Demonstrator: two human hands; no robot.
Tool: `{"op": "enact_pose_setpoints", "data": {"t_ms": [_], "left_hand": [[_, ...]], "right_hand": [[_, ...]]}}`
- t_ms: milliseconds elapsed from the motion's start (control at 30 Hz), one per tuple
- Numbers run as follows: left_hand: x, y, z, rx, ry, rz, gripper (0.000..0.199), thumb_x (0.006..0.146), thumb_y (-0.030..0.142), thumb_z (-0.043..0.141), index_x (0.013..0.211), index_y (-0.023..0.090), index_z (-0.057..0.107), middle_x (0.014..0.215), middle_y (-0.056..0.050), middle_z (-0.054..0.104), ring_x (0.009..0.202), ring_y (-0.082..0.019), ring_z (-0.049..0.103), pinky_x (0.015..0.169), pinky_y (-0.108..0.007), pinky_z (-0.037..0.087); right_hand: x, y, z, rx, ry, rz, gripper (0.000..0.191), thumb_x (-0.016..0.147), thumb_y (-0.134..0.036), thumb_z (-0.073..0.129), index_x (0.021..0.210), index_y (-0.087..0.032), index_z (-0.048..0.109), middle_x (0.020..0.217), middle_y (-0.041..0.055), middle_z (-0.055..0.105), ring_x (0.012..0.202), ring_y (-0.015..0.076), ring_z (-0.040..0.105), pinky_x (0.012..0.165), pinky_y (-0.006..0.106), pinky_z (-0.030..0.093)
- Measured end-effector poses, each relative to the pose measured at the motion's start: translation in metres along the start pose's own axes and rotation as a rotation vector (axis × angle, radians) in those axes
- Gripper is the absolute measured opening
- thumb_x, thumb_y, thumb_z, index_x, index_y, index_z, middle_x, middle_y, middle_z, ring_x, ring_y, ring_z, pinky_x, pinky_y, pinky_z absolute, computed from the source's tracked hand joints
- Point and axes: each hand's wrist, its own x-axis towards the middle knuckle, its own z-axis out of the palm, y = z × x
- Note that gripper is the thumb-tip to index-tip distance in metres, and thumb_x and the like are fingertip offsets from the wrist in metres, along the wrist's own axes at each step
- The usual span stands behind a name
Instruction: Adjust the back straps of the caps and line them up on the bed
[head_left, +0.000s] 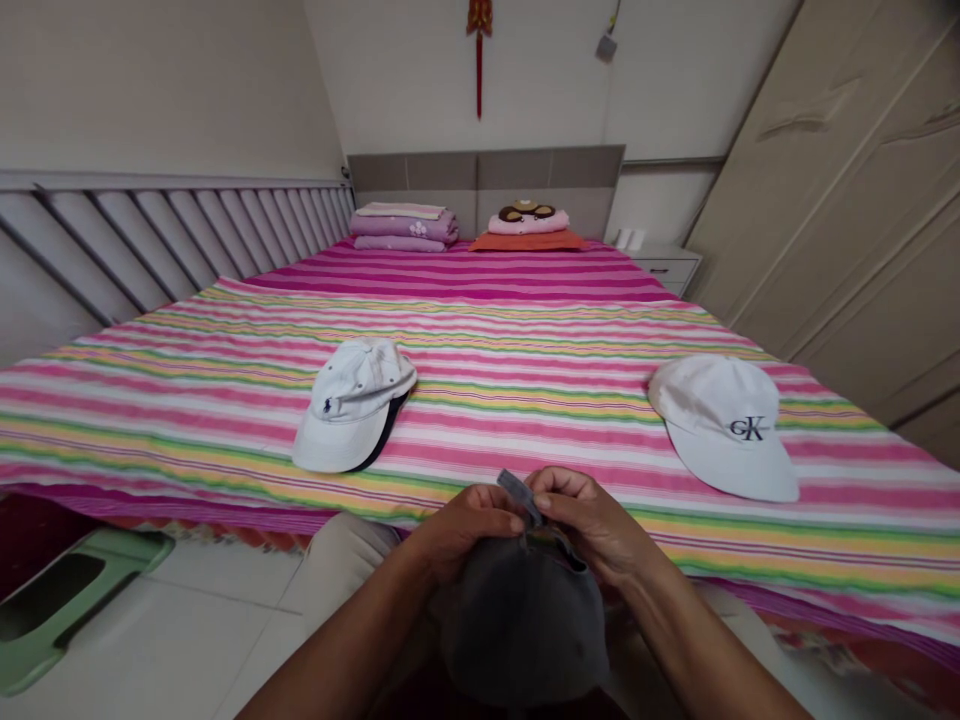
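Low in the middle of the head view is a dark grey baseball cap (529, 625), its back opening and strap turned toward the bed. My left hand (476, 525) pinches the cap's edge beside the strap. The fingers of my right hand (581, 515) close on the grey strap (516, 490), whose loose end sticks up between both hands. The cap's brim is hidden. On the bed, a white cap with a small dark logo (352, 405) lies ahead to the left. A white cap with "CK" lettering (724, 425) rests to the right.
A striped sheet covers the bed (510, 370). Folded purple bedding (405, 228) and a pink and orange stack (529, 230) sit by the headboard (487, 170). A green stool (82, 590) stands at lower left, a white nightstand (664, 268) at the far right, and a railing (187, 235) along the left.
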Motion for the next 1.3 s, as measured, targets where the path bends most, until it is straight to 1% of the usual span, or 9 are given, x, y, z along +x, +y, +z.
{"op": "enact_pose_setpoints", "data": {"t_ms": [233, 367, 467, 533, 667, 800, 933, 1167, 1300], "left_hand": [[0.002, -0.007, 0.003, 0.02, 0.147, 0.007, 0.017, 0.053, 0.012, 0.068, 0.068, 0.011, 0.063, 0.059, 0.001, 0.058, 0.052, -0.008, 0.049, 0.056, -0.021, 0.036], [0.002, -0.007, 0.005, -0.031, 0.063, 0.025, 0.016, 0.057, 0.015, 0.067, 0.073, 0.012, 0.063, 0.062, 0.001, 0.058, 0.055, -0.009, 0.05, 0.062, -0.024, 0.037], [0.002, -0.006, 0.005, -0.05, 0.038, 0.021, 0.015, 0.06, 0.016, 0.066, 0.074, 0.011, 0.063, 0.062, 0.0, 0.058, 0.055, -0.009, 0.05, 0.063, -0.024, 0.037], [0.002, -0.006, 0.005, -0.053, 0.037, 0.017, 0.015, 0.061, 0.018, 0.066, 0.074, 0.011, 0.063, 0.062, -0.001, 0.059, 0.057, -0.01, 0.051, 0.063, -0.024, 0.037], [0.003, -0.009, 0.001, -0.034, 0.063, 0.023, 0.013, 0.062, 0.02, 0.067, 0.066, 0.01, 0.061, 0.062, -0.002, 0.06, 0.055, -0.009, 0.05, 0.057, -0.021, 0.035], [0.004, -0.012, -0.001, -0.023, 0.058, 0.037, 0.016, 0.06, 0.022, 0.068, 0.068, 0.008, 0.062, 0.063, -0.004, 0.061, 0.055, -0.009, 0.051, 0.057, -0.022, 0.035], [0.004, -0.013, 0.0, -0.038, 0.039, 0.028, 0.019, 0.058, 0.024, 0.07, 0.068, 0.009, 0.063, 0.062, -0.004, 0.062, 0.056, -0.011, 0.053, 0.059, -0.024, 0.037], [0.006, -0.013, 0.004, 0.033, 0.226, 0.136, 0.021, 0.051, 0.022, 0.074, 0.057, 0.012, 0.057, 0.053, 0.003, 0.056, 0.045, -0.005, 0.044, 0.047, -0.018, 0.029], [0.005, -0.015, 0.004, 0.046, 0.233, 0.126, 0.02, 0.054, 0.021, 0.072, 0.058, 0.013, 0.054, 0.05, 0.004, 0.054, 0.042, -0.005, 0.042, 0.044, -0.018, 0.027]], "right_hand": [[0.003, 0.004, 0.003, 0.011, 0.024, -0.014, 0.019, 0.054, -0.02, 0.075, 0.066, -0.016, 0.061, 0.055, -0.0033, 0.059, 0.05, 0.0076, 0.048, 0.049, 0.019, 0.033], [0.002, 0.001, 0.005, 0.016, 0.029, 0.019, 0.03, 0.055, -0.021, 0.075, 0.083, -0.016, 0.067, 0.068, 0.0011, 0.067, 0.058, 0.0098, 0.056, 0.057, 0.02, 0.04], [0.001, 0.0, 0.006, 0.028, 0.023, -0.01, 0.028, 0.054, -0.019, 0.074, 0.081, -0.016, 0.069, 0.072, 0.0026, 0.068, 0.065, 0.0116, 0.059, 0.062, 0.021, 0.043], [0.0, 0.0, 0.006, 0.051, 0.007, -0.028, 0.027, 0.054, -0.019, 0.075, 0.081, -0.016, 0.07, 0.068, 0.0017, 0.067, 0.057, 0.0085, 0.055, 0.053, 0.018, 0.04], [0.0, 0.001, 0.005, 0.059, 0.02, -0.04, 0.021, 0.057, -0.023, 0.075, 0.076, -0.015, 0.069, 0.054, -0.0022, 0.059, 0.038, 0.0011, 0.037, 0.038, 0.014, 0.025], [-0.002, 0.001, 0.004, 0.036, 0.035, -0.043, 0.017, 0.058, -0.028, 0.075, 0.065, -0.015, 0.066, 0.048, -0.004, 0.053, 0.038, 0.0015, 0.038, 0.038, 0.014, 0.024], [-0.003, 0.001, 0.006, 0.039, 0.064, -0.026, 0.018, 0.057, -0.027, 0.075, 0.066, -0.016, 0.064, 0.048, -0.0049, 0.052, 0.036, 0.0016, 0.037, 0.036, 0.014, 0.021], [-0.003, 0.002, 0.003, 0.069, 0.145, -0.063, 0.016, 0.054, -0.02, 0.074, 0.066, -0.016, 0.065, 0.046, -0.0057, 0.049, 0.034, 0.0005, 0.03, 0.035, 0.015, 0.015], [-0.005, 0.003, 0.003, -0.006, 0.157, -0.069, 0.014, 0.057, -0.022, 0.073, 0.065, -0.015, 0.064, 0.043, -0.0058, 0.048, 0.034, 0.001, 0.031, 0.035, 0.015, 0.017]]}}
